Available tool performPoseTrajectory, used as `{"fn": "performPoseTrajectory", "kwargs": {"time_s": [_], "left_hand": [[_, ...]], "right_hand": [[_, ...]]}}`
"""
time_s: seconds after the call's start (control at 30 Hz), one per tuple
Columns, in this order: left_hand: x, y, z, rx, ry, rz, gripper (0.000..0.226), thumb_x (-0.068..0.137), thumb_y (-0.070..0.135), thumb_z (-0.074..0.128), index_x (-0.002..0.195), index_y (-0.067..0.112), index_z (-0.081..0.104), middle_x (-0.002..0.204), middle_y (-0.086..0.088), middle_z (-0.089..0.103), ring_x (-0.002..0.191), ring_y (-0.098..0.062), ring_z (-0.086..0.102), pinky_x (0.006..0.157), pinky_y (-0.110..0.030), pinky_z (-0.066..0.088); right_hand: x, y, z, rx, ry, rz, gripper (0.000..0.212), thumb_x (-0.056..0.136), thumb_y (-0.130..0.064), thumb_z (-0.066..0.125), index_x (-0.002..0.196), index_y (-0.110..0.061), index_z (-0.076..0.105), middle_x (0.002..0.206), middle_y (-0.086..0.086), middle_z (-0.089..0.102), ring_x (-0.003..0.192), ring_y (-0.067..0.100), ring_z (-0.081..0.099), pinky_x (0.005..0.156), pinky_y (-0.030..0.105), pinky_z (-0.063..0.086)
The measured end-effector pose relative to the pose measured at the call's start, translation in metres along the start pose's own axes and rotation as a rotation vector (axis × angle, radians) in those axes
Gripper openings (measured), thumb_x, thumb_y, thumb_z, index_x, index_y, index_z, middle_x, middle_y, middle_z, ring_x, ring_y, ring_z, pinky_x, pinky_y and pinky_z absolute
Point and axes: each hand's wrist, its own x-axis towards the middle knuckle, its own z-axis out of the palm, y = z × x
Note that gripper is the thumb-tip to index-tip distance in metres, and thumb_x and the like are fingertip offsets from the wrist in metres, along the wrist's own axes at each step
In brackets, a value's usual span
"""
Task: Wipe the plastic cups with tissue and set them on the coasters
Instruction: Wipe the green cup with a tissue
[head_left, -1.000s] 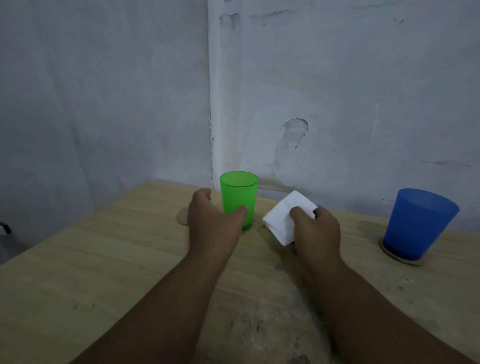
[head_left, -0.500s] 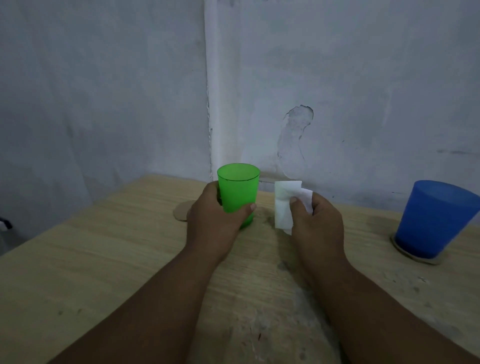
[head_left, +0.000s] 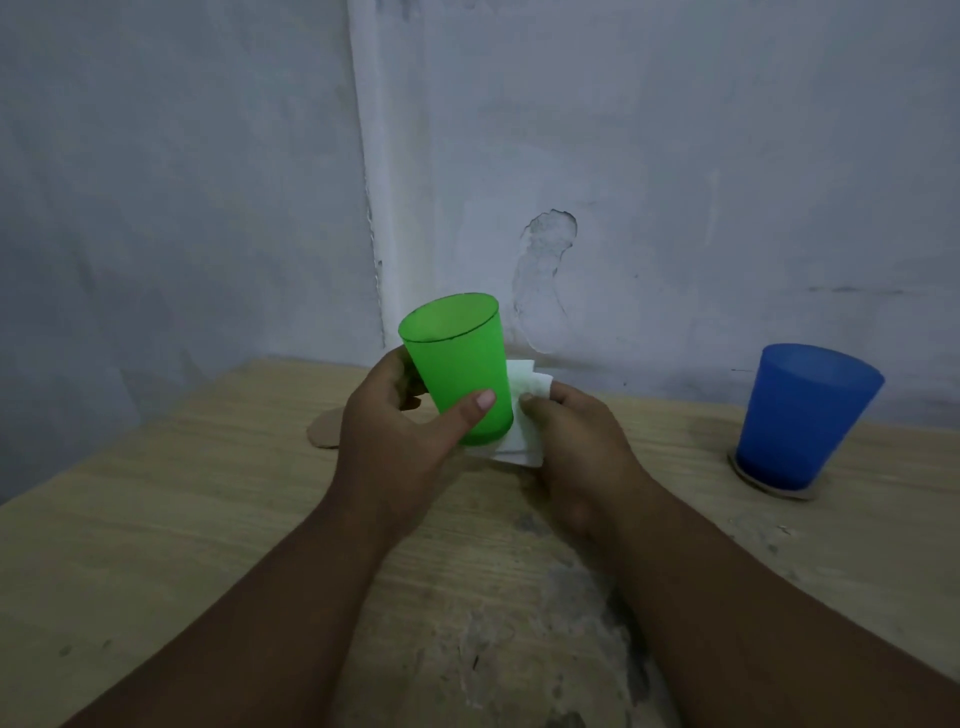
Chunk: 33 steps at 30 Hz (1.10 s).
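Observation:
My left hand (head_left: 395, 436) grips a green plastic cup (head_left: 460, 364), lifted off the table and tilted slightly left, thumb across its lower front. A folded white tissue (head_left: 522, 415) is held in my right hand (head_left: 576, 441) and lies against the cup's right side and base. Behind my left hand, a bare cardboard coaster (head_left: 323, 430) lies on the table, partly hidden. At the right, a blue plastic cup (head_left: 802, 415) stands upright on another coaster (head_left: 779, 491).
The wooden table (head_left: 156, 519) sits in a corner of grey-white walls (head_left: 675, 156), with a worn, stained patch near its front middle. Its left edge runs diagonally at the left of the view.
My left hand has lifted the green cup off the table and toward me. My right hand has brought the tissue against the cup's right side.

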Motion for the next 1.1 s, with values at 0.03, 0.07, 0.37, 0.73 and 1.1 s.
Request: {"fn": "performPoseTrajectory", "kwargs": {"time_s": [0.03,0.07,0.37,0.73,1.1], "left_hand": [[0.000,-0.001,0.000,-0.005,-0.005,0.004,0.049,0.070,0.035,0.084,0.114,0.025,0.067,0.105,0.010,0.075,0.101,-0.009,0.069,0.094,-0.044,0.054],[0.000,-0.001,0.001,-0.005,-0.012,0.007,0.049,0.070,0.035,0.084,0.114,0.025,0.067,0.105,0.011,0.074,0.101,-0.009,0.068,0.094,-0.043,0.054],[-0.001,0.000,0.003,0.071,0.030,0.058,0.056,0.071,0.042,0.082,0.119,0.024,0.058,0.107,0.013,0.067,0.100,-0.002,0.062,0.086,-0.025,0.050],[0.001,-0.005,0.005,0.118,0.091,0.057,0.055,0.070,0.046,0.083,0.113,0.025,0.058,0.105,0.010,0.067,0.097,-0.012,0.063,0.079,-0.025,0.053],[0.002,-0.006,0.003,0.081,0.141,0.015,0.054,0.073,0.040,0.086,0.116,0.019,0.061,0.105,0.009,0.069,0.097,-0.009,0.065,0.080,-0.025,0.054]], "right_hand": [[0.000,-0.001,0.001,0.033,-0.032,0.037,0.027,0.098,-0.004,0.045,0.108,-0.009,0.070,0.095,0.016,0.076,0.085,0.030,0.075,0.070,0.039,0.061],[0.001,0.000,0.001,0.058,-0.055,0.058,0.028,0.098,-0.002,0.044,0.111,-0.006,0.069,0.098,0.018,0.075,0.089,0.032,0.074,0.076,0.042,0.061],[-0.014,-0.004,0.003,0.104,-0.041,0.009,0.024,0.097,0.001,0.045,0.104,-0.001,0.068,0.096,0.022,0.075,0.089,0.034,0.074,0.086,0.044,0.058],[-0.039,0.011,0.022,0.154,0.044,-0.090,0.025,0.096,0.001,0.051,0.093,-0.011,0.073,0.092,0.016,0.076,0.090,0.032,0.074,0.086,0.045,0.058],[-0.035,0.016,0.017,0.138,0.113,-0.040,0.017,0.085,-0.007,0.062,0.080,-0.004,0.078,0.088,0.024,0.074,0.091,0.045,0.070,0.083,0.055,0.057]]}}
